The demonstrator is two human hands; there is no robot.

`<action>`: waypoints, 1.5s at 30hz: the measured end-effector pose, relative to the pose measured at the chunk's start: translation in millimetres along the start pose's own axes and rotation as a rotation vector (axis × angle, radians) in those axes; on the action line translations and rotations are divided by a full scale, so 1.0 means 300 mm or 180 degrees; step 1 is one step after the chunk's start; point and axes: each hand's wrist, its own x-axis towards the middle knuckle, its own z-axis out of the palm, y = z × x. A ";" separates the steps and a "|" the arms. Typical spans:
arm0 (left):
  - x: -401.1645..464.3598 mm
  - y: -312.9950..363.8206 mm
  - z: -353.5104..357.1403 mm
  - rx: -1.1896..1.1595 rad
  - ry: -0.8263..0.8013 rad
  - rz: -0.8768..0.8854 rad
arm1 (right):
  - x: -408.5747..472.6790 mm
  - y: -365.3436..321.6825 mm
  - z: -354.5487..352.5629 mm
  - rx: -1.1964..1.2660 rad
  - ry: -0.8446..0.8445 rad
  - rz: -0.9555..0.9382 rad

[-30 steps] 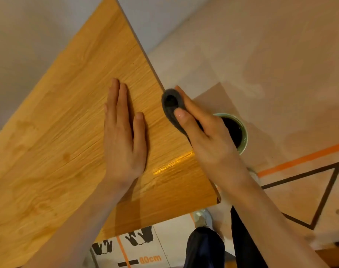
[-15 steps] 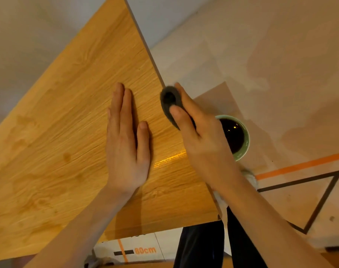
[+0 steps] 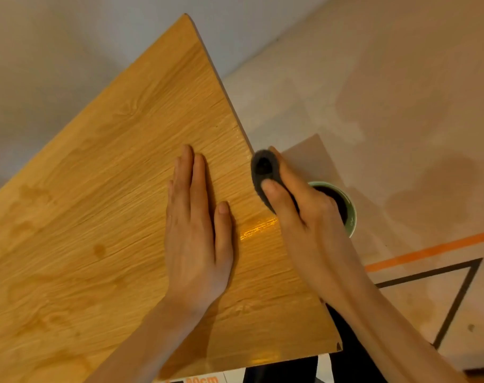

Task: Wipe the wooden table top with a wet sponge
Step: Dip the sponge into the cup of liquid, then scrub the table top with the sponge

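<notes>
At frame centre-right, right hand is gripping dark sponge at worktop edge; left hand is lying flat, fingers straight.

Head view, steeply down, close

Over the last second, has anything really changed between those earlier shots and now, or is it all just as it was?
Very little. The right hand has slid the sponge slightly outward along the table's right edge, so it now sits right at the edge. Nothing was picked up or let go. The left hand still lies flat on the wood, and the bowl stays on the floor beside the table.
</notes>
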 end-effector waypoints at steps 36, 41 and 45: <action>0.343 -0.415 -0.166 0.0159 0.0221 0.0184 | 0.639 -0.293 0.192 -0.1003 0.0673 0.0138; 0.350 -0.417 -0.152 0.0091 0.0227 0.0096 | 0.349 -0.255 0.193 -0.0994 0.1078 0.0634; 0.360 -0.415 -0.152 0.0068 0.0295 0.0084 | 0.437 -0.264 0.205 -0.1263 0.1031 0.0456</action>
